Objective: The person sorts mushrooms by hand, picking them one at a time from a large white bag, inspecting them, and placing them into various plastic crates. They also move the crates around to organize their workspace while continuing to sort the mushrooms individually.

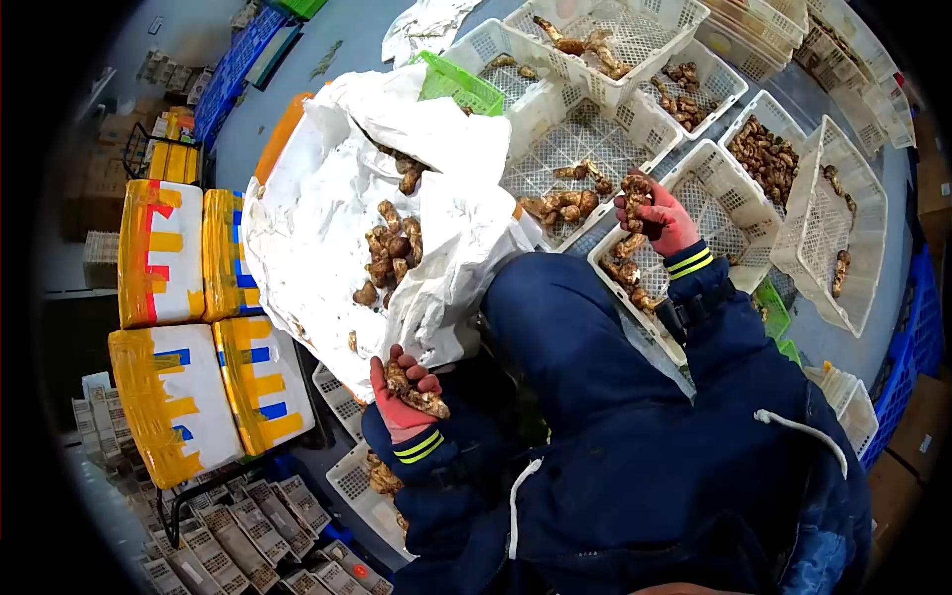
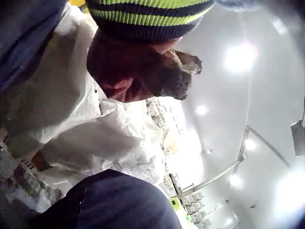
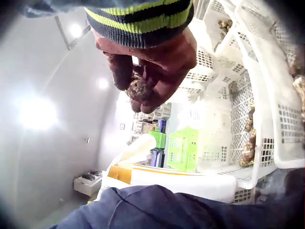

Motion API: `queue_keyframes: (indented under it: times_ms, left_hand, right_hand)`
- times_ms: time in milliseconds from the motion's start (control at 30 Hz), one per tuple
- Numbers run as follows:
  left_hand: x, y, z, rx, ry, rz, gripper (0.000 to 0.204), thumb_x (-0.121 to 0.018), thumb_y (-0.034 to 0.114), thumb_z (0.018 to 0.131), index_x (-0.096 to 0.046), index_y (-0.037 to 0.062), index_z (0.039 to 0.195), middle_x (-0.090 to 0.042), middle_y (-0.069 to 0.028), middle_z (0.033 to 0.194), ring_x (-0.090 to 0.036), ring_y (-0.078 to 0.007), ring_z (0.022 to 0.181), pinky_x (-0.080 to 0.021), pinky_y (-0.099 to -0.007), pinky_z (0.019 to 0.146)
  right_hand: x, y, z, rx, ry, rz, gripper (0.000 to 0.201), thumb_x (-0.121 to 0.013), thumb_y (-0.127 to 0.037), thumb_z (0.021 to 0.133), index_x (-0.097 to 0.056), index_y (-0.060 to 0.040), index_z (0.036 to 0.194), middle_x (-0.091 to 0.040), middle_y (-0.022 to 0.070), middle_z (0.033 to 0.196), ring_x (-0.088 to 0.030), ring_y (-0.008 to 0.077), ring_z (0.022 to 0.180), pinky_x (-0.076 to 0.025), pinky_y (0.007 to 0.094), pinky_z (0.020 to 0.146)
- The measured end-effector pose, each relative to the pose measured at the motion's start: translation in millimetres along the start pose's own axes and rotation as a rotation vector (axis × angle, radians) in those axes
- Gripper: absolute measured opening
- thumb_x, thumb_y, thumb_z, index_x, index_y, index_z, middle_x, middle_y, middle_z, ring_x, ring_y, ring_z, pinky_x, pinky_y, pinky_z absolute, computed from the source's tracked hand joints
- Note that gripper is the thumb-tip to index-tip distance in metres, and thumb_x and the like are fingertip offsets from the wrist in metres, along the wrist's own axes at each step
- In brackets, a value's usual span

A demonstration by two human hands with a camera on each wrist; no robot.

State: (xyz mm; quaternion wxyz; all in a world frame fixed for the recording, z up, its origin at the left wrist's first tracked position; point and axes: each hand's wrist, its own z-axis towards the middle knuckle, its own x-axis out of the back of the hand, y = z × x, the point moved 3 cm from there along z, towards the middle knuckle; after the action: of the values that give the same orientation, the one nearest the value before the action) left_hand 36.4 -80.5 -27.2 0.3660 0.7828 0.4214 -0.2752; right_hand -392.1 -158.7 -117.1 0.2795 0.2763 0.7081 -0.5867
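Observation:
The left hand (image 1: 405, 405), low beside the white cloth (image 1: 317, 218), grips brown mushrooms (image 1: 421, 399); in the left wrist view their dark ends (image 2: 183, 76) stick out past the hand (image 2: 128, 71). Fingers of the right hand (image 1: 662, 216) pinch a brown mushroom (image 1: 636, 198) above the edge between two white baskets. In the right wrist view that mushroom (image 3: 139, 89) sits between the thumb and fingers of the hand (image 3: 152, 62). A pile of mushrooms (image 1: 392, 248) lies on the cloth, and more mushrooms (image 1: 570, 206) lie in the basket left of the right hand.
White baskets (image 1: 831, 238) holding mushrooms of different sizes spread over the right side. A green basket (image 1: 461, 84) stands behind the cloth. Taped foam boxes (image 1: 174, 397) are stacked at the left. The person's knee (image 1: 555, 297) lies between cloth and baskets.

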Motion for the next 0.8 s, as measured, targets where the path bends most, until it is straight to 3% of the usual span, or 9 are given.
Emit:
queue_keyframes:
  times_ms: [100,233,300,367,500,567,600,700,800]
  left_hand:
    - [-4.5,-2.1,3.0,0.000,0.001,0.022,0.035,-0.050,0.041,0.086,-0.059,0.0105,0.101,-0.059,0.0032,0.078,-0.055,-0.0134,0.063,-0.040,-0.0278,0.052]
    - [-10.6,-5.8,5.4,0.016,0.001,0.045,0.037,-0.047,0.043,0.087,-0.057,0.0112,0.102,-0.059,0.0011,0.079,-0.055,-0.0138,0.063,-0.043,-0.0285,0.051]
    - [-14.0,-7.9,6.8,0.009,0.008,0.047,0.037,-0.046,0.044,0.087,-0.058,0.0116,0.101,-0.058,0.0012,0.078,-0.055,-0.0136,0.062,-0.043,-0.0280,0.051]
    - [-16.5,-9.4,7.1,0.025,0.006,0.062,0.037,-0.047,0.044,0.087,-0.058,0.0114,0.100,-0.059,0.0011,0.078,-0.055,-0.0133,0.062,-0.043,-0.0278,0.051]
    - [-19.2,-10.4,7.6,0.005,0.042,0.085,0.036,-0.048,0.043,0.087,-0.058,0.0114,0.100,-0.058,0.0016,0.078,-0.055,-0.0129,0.062,-0.043,-0.0276,0.051]
    - [-21.5,-11.4,7.9,0.011,0.048,0.087,0.035,-0.048,0.043,0.087,-0.058,0.0114,0.100,-0.058,0.0017,0.078,-0.055,-0.0128,0.062,-0.042,-0.0275,0.051]
    - [-22.8,-12.4,8.0,0.010,0.054,0.079,0.035,-0.049,0.043,0.087,-0.058,0.0116,0.100,-0.058,0.0018,0.078,-0.055,-0.0126,0.062,-0.042,-0.0272,0.051]
    - [-22.1,-13.1,8.1,0.008,0.054,0.069,0.034,-0.049,0.042,0.087,-0.058,0.0117,0.101,-0.058,0.0016,0.080,-0.055,-0.0129,0.064,-0.041,-0.0265,0.051]
    - [-20.0,-11.6,8.7,-0.014,0.049,0.059,0.031,-0.050,0.038,0.087,-0.058,0.0113,0.102,-0.058,0.0005,0.084,-0.056,-0.0143,0.067,-0.039,-0.0257,0.051]
  right_hand:
    - [9.8,9.9,7.7,0.007,-0.010,0.142,0.058,-0.053,-0.007,0.083,-0.027,-0.0079,0.134,-0.055,0.0172,0.111,-0.054,0.0261,0.103,-0.045,0.0376,0.087]
    - [7.9,11.6,14.4,-0.056,-0.074,0.387,0.037,-0.037,-0.029,0.095,-0.039,-0.0086,0.126,-0.050,0.0150,0.120,-0.052,0.0277,0.107,-0.043,0.0424,0.091]
    - [3.1,8.8,15.0,-0.024,-0.125,0.381,0.051,-0.038,-0.042,0.092,-0.034,-0.0096,0.130,-0.046,0.0170,0.125,-0.047,0.0304,0.113,-0.040,0.0447,0.093]
    - [1.8,6.5,14.8,-0.034,-0.142,0.367,0.052,-0.038,-0.044,0.091,-0.034,-0.0098,0.130,-0.045,0.0173,0.125,-0.047,0.0304,0.114,-0.040,0.0451,0.093]
    - [2.5,8.0,14.8,-0.077,-0.147,0.404,0.050,-0.039,-0.042,0.091,-0.035,-0.0097,0.129,-0.045,0.0171,0.126,-0.047,0.0301,0.113,-0.040,0.0450,0.093]
    - [1.2,8.9,13.2,-0.059,-0.139,0.378,0.047,-0.042,-0.036,0.091,-0.036,-0.0090,0.129,-0.046,0.0169,0.125,-0.048,0.0292,0.113,-0.040,0.0444,0.094]
    - [-2.5,7.5,9.7,-0.030,-0.151,0.397,0.042,-0.047,-0.024,0.091,-0.036,-0.0080,0.128,-0.048,0.0163,0.122,-0.050,0.0274,0.110,-0.042,0.0419,0.092]
    - [7.4,12.0,10.2,-0.002,-0.027,0.238,0.045,-0.052,-0.016,0.088,-0.035,-0.0077,0.129,-0.051,0.0156,0.118,-0.053,0.0258,0.105,-0.045,0.0388,0.088]
    - [4.5,5.0,8.4,0.010,-0.046,0.195,0.049,-0.055,-0.007,0.084,-0.036,-0.0073,0.129,-0.055,0.0152,0.110,-0.057,0.0235,0.096,-0.047,0.0349,0.081]
